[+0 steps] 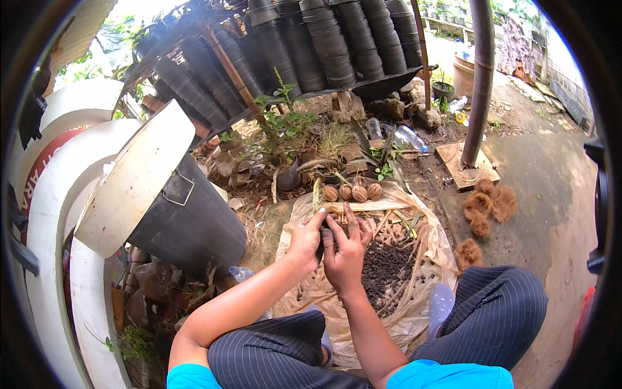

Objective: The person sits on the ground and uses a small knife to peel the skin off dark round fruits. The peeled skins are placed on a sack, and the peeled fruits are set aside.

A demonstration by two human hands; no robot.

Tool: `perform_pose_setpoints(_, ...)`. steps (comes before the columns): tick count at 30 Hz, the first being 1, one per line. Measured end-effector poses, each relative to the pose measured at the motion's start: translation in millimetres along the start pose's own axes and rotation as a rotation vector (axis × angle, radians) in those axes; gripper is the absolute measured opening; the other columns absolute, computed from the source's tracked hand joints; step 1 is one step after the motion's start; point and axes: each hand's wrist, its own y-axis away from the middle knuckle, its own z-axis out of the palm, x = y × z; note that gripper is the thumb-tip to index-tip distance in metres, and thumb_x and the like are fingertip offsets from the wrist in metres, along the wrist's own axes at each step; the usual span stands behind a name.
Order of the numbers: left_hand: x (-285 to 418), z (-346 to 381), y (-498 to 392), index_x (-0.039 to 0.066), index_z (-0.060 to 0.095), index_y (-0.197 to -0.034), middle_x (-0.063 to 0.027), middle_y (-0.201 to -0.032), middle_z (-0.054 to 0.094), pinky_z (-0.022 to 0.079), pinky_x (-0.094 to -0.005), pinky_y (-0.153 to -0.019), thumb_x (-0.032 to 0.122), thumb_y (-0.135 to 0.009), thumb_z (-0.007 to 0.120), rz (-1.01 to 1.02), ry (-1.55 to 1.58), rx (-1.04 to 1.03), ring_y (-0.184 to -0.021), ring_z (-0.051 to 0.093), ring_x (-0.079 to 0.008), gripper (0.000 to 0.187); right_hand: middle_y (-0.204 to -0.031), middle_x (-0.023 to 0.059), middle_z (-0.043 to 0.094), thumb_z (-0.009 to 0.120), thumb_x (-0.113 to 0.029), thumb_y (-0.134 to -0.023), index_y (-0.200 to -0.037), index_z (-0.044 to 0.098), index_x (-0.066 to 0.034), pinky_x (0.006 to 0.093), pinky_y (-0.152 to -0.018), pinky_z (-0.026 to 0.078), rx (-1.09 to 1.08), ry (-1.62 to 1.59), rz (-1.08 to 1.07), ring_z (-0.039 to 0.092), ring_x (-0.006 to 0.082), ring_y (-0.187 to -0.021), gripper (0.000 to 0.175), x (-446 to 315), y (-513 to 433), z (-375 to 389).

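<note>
My left hand (307,239) and my right hand (346,250) meet in front of me, cupped around a dark clump (319,239) that looks like soil. Fingers hide most of it, and both hands are smudged dark. A pale green leaf (317,193) rises just beyond my left thumb; whether it is held cannot be told. Below the hands lies a crumpled, translucent plastic sheet (440,245) with loose dark growing medium (388,270) on it. Several round brown balls wound with pale string (359,193) rest at the sheet's far edge.
Clumps of brown coconut fibre (478,206) lie on concrete to the right, near a post (478,87). A black bin (194,221) and white curved panels (92,185) stand left. Stacked black plant pots (330,46), plants (291,124) and plastic bottles (408,137) are beyond.
</note>
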Motion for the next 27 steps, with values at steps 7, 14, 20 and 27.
perform_pose_setpoints(7,5,11,1,0.005,0.066,-0.096,-0.0048,-0.086,0.068,0.054,-0.0328,-0.067,0.024,-0.101,0.060,0.080,-0.035,0.041,-0.074,0.064,-0.0169,0.020,-0.165,0.0258,0.025,0.058,-0.025,-0.100,-0.142,0.062,-0.0102,0.0510,-0.119,0.021,-0.005,0.001,0.007,0.031,0.0442,-0.139,0.045,-4,-1,-7)
perform_pose_setpoints(14,14,17,8,0.003,0.068,-0.101,-0.0039,-0.092,0.071,0.056,-0.0321,-0.071,0.022,-0.103,0.054,0.094,-0.094,-0.069,-0.077,0.067,-0.0163,0.024,-0.162,0.0267,0.028,0.052,-0.032,-0.105,-0.157,0.032,0.0039,0.0479,-0.120,0.021,0.050,-0.377,0.169,0.030,0.0411,-0.145,0.066,0,-5,-6)
perform_pose_setpoints(20,15,20,17,0.000,0.066,-0.114,-0.0070,-0.111,0.071,0.054,-0.0304,-0.088,0.017,-0.099,0.050,0.050,-0.033,-0.325,-0.100,0.068,-0.0183,0.028,-0.149,0.0169,0.045,0.033,-0.037,-0.113,-0.155,0.032,0.0043,0.0370,-0.118,0.031,-0.025,-1.019,0.413,0.043,0.0259,-0.138,0.059,-2,-4,1)
perform_pose_setpoints(27,14,28,21,0.005,0.067,-0.127,-0.0071,-0.124,0.064,0.044,-0.0324,-0.104,0.027,-0.109,0.046,0.389,-0.493,-0.385,-0.116,0.058,-0.0195,0.035,-0.134,0.0080,0.057,0.033,-0.043,-0.114,-0.151,0.042,0.0007,0.0300,-0.106,0.042,-0.052,-1.337,0.738,0.055,0.0162,-0.121,0.058,-13,-5,-8)
